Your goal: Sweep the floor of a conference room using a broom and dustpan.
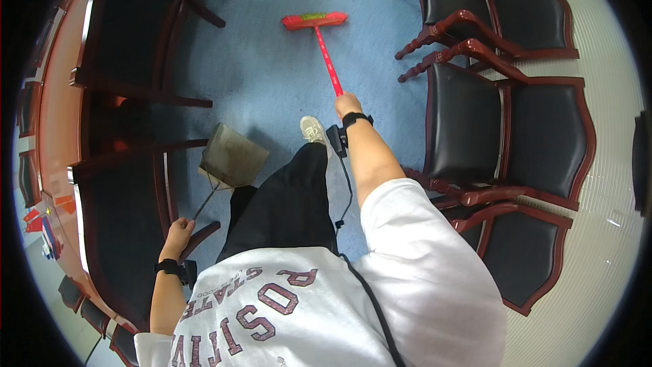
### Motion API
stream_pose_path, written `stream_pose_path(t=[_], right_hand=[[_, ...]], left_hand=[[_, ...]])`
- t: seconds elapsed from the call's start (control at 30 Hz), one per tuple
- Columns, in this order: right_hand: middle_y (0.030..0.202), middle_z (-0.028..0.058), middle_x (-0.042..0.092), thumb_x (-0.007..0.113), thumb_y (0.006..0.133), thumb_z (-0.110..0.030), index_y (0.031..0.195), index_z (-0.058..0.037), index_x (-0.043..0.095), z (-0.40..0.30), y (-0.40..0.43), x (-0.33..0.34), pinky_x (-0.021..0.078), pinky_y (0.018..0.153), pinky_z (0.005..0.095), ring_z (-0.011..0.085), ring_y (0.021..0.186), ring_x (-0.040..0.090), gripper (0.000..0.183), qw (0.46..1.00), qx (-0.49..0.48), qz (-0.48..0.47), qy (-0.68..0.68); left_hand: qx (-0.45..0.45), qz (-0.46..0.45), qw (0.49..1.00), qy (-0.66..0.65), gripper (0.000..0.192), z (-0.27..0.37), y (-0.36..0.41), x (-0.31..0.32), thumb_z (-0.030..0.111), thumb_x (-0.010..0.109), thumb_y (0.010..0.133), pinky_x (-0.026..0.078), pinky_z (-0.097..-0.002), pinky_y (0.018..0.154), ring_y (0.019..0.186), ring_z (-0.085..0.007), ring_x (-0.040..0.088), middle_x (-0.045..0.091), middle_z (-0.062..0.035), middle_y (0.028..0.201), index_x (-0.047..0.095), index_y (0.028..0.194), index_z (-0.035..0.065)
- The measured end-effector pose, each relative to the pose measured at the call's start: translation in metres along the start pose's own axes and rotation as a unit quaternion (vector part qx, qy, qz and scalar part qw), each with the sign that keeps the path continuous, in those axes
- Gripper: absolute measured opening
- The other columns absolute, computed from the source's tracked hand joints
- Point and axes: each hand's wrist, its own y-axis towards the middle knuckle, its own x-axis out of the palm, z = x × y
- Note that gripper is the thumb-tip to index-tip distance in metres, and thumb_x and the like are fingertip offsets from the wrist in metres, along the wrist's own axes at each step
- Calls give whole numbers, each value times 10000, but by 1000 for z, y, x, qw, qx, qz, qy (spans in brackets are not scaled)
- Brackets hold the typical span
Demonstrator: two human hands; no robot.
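Observation:
My right hand (348,104) is closed around the red handle (327,61) of a push broom. Its wide head (315,20), red with yellow-green bristles in the middle, is out ahead of me at the blue carpet. Low on the left, my left hand (179,234) grips the thin metal handle (205,205) of a dustpan. The dustpan's grey metal pan (237,155) hangs or rests beside my leg; I cannot tell whether it touches the floor. Nothing distinct shows on the pan apart from dark smudges.
Wooden armchairs with black padded seats (462,122) line the ribbed pale wall on the right. More dark chairs (119,244) stand along a long polished wooden table (56,112) on the left. Blue carpet (275,76) runs between them. A black cable (350,188) hangs from my right wrist device.

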Motion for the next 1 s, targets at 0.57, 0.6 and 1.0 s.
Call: stream_pose_path(t=[0.57, 0.6, 1.0], right_hand=[[744, 222, 528, 374, 784, -213, 929, -102, 459, 118, -111, -59, 390, 604, 465, 393, 731, 499, 202, 996, 7, -53, -76], [750, 224, 527, 372, 783, -210, 919, -97, 460, 94, -82, -62, 389, 603, 466, 394, 733, 498, 198, 994, -6, -59, -90], [677, 189, 548, 355, 806, -247, 1138, -181, 380, 77, -9, -189, 420, 551, 423, 335, 610, 542, 339, 986, -55, -41, -149]], left_hand=[[-226, -11, 951, -212, 264, 91, 52, 8, 326, 495, 727, 362, -253, 372, 448, -101, 379, 381, 6, 577, 466, 821, 81], [-253, 19, 940, -229, 267, 103, 54, 6, 333, 480, 740, 358, -252, 356, 431, -101, 375, 367, 3, 550, 467, 820, 79], [-280, 12, 927, -248, 261, 219, 96, -19, 359, 411, 785, 346, -238, 345, 413, -89, 340, 327, 16, 503, 432, 734, 105]])
